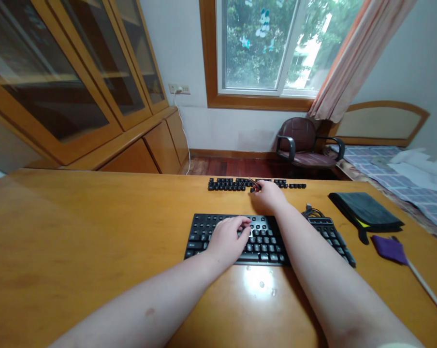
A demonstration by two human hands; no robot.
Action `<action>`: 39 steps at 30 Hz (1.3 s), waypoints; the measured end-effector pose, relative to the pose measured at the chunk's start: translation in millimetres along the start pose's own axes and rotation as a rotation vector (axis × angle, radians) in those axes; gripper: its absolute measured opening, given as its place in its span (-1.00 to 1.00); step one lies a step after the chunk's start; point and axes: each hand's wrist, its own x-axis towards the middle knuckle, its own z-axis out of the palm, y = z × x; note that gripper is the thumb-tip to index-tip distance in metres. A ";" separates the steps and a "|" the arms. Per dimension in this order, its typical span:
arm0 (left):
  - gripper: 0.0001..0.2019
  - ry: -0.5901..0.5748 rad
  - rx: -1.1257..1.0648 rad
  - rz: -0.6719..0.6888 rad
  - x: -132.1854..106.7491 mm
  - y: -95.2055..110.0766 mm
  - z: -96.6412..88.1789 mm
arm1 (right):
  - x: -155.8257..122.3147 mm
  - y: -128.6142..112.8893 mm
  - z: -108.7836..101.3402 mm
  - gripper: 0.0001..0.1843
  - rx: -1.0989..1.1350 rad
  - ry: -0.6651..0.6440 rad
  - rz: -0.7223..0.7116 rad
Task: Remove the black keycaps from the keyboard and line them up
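Left hand rests on black plastic rectangular keyboard on glossy wooden desk — fingers curled, thumb-forefinger gap narrow. Right hand pinches thin dark wiry tool at rows of small black plastic keycaps beyond. Flat purple fabric pouch at right — contents hidden.

A folded dark case and, nearer, a small purple pouch with a pale cord at its edge lie at the right of the counter. Beyond stand a maroon armchair and a bed with checked bedding. A glass-doored cabinet lines the left, and a pink curtain hangs beside a stickered window.
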 end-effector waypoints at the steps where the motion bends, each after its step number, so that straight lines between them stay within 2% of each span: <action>1: -0.81 0.004 0.004 0.002 -0.1 0.0 0.4 | -0.6 1.2 4.6 -0.80 -0.008 0.008 -0.005; 14: -0.81 -0.006 -0.025 -0.021 0.9 -0.2 0.1 | 10.9 8.2 30.4 -0.79 -0.040 0.017 0.026; 22: -0.80 -0.001 -0.035 -0.023 0.8 -0.5 -0.2 | 5.1 7.1 23.9 -0.77 0.029 0.055 0.007; 28: -0.81 -0.001 -0.031 -0.008 1.1 -1.3 0.8 | 2.6 4.8 22.4 -0.75 0.077 -0.020 0.012; 39: -0.80 0.005 -0.028 -0.003 0.7 -1.2 1.3 | 3.8 2.7 21.1 -0.75 0.129 -0.043 0.017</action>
